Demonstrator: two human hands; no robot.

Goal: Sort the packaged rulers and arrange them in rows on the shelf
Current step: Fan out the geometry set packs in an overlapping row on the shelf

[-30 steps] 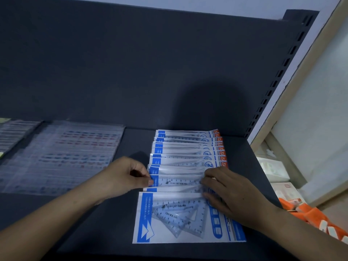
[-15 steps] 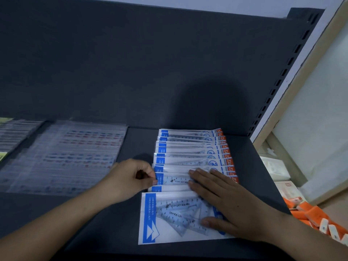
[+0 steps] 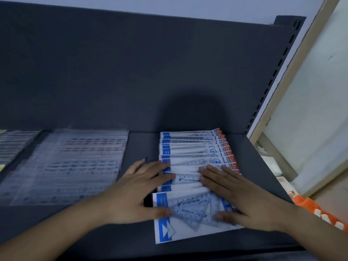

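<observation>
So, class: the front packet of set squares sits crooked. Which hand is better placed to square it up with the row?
Probably the right hand: it lies flat across the front packet. The left hand touches only its left edge, fingers spread over the row of packets behind.

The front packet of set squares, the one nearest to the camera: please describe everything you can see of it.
The front packet is a flat, clear plastic sleeve with a white backing card and a blue band with a white arrow mark on its left edge. Inside lie transparent triangular set squares with printed scales. It lies flat on the dark shelf, slightly skewed, at the near end of the overlapping row of packets. The left hand presses its left part, and the right hand lies open on its right part.
</observation>
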